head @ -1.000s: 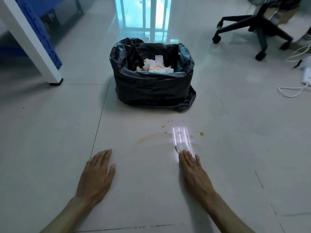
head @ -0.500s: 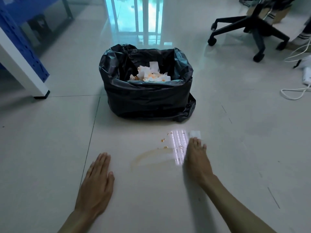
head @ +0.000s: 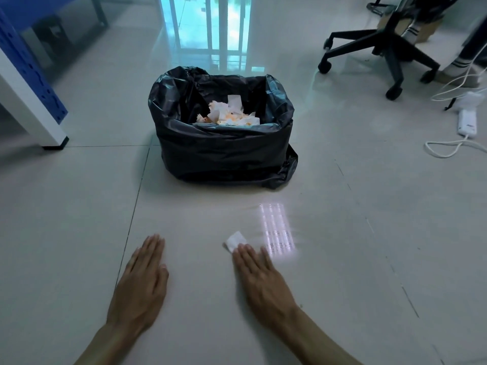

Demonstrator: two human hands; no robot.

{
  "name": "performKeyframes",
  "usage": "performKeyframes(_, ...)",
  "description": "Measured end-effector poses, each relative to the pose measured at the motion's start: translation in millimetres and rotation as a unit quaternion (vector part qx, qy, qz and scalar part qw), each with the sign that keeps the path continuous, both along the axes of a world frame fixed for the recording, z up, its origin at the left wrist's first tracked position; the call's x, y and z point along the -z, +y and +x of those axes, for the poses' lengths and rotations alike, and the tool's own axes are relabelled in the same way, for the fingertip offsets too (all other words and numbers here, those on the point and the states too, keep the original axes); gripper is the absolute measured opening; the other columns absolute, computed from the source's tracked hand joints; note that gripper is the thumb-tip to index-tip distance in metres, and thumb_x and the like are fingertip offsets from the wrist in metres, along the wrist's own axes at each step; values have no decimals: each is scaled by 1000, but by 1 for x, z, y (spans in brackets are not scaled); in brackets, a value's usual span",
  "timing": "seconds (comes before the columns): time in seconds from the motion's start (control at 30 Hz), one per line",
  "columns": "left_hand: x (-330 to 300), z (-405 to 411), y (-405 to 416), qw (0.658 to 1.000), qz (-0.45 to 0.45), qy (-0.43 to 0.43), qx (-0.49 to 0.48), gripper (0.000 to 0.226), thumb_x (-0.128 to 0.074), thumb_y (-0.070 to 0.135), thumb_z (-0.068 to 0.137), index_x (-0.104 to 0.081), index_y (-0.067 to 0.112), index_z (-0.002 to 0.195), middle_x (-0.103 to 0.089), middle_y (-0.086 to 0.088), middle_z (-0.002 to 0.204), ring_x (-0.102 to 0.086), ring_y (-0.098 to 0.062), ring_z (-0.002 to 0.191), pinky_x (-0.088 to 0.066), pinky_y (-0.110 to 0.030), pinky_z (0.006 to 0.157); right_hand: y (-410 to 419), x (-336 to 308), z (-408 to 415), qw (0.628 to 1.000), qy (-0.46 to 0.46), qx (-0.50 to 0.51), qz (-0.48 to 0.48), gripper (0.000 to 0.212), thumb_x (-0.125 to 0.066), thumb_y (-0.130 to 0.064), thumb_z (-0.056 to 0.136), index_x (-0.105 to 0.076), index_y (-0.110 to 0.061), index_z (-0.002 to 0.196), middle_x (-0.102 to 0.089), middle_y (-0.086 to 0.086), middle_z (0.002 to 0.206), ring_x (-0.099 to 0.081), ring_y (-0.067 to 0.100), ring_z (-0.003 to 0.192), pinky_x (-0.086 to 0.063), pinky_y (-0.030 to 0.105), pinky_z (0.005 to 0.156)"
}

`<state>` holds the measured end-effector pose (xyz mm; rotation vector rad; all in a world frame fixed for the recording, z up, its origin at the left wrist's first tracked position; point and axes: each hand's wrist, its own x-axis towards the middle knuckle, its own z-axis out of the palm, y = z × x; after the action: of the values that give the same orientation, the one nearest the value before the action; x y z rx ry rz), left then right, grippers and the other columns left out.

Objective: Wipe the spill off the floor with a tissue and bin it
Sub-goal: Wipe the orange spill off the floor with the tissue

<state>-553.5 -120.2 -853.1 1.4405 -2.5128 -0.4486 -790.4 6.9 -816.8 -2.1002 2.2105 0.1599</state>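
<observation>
My right hand (head: pixel 259 280) lies flat on the pale tiled floor and presses a small white tissue (head: pixel 235 240) under its fingertips; only the tissue's far corner sticks out. My left hand (head: pixel 143 280) rests flat on the floor to the left, fingers together, holding nothing. Straight ahead stands a bin lined with a black bag (head: pixel 224 151), holding several crumpled, orange-stained tissues (head: pixel 229 114). No orange streak or drops show on the floor where I wipe; a bright patch of reflected light (head: pixel 276 227) lies just right of the tissue.
A black office chair base (head: pixel 379 51) with castors stands at the back right, a person's socked feet behind it. A white power strip (head: pixel 467 121) and cables lie at the right edge. A white-and-blue table leg (head: pixel 39 114) stands at the left.
My right hand swept the tissue forward through the drops, then back and to the left over the streak. The orange spill is no longer visible. My left hand stayed put.
</observation>
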Motion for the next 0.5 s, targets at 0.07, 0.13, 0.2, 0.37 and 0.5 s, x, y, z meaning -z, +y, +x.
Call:
performKeyframes(0.07,-2,-1,1,1000,3,0,0,68,-6,45,92,-12,16,153,-12,8,162,-5,-2,149,-7,-31,124,15,-2,-36,995,24,96,5,64,-32,-4,80,-43,-2,143,-45,14,148,-38,26,140,-15,55,116)
performKeyframes(0.13,-2,-2,2,1000,4,0,0,69,-5,46,92,-11,16,153,-11,8,162,-5,-2,149,-7,-30,124,24,-7,-72,984,21,176,31,64,-28,0,92,-10,-2,153,-14,15,162,-13,26,150,-3,57,118)
performKeyframes(0.2,-2,-2,3,1000,4,0,1,69,-6,46,92,-12,16,153,-11,8,162,-4,-2,149,-7,-30,124,22,-12,-96,969,13,244,44,62,-25,0,96,-2,-3,154,-7,13,163,-7,25,151,-1,57,118)
performKeyframes(0.37,2,-3,0,1000,-9,2,-3,68,-11,45,92,-18,14,152,-17,7,161,-12,-6,149,-6,-25,121,-25,-9,-104,951,-51,305,28,62,-31,3,95,-4,6,151,-9,24,160,-7,35,149,-4,47,122)
performKeyframes(0.5,1,-3,-3,1000,-21,10,3,66,-17,41,92,-27,12,150,-25,4,159,-20,-11,148,-11,-28,120,-69,-3,-83,967,-37,250,21,64,-33,-1,95,1,12,148,-4,32,158,-4,42,147,-1,48,122)
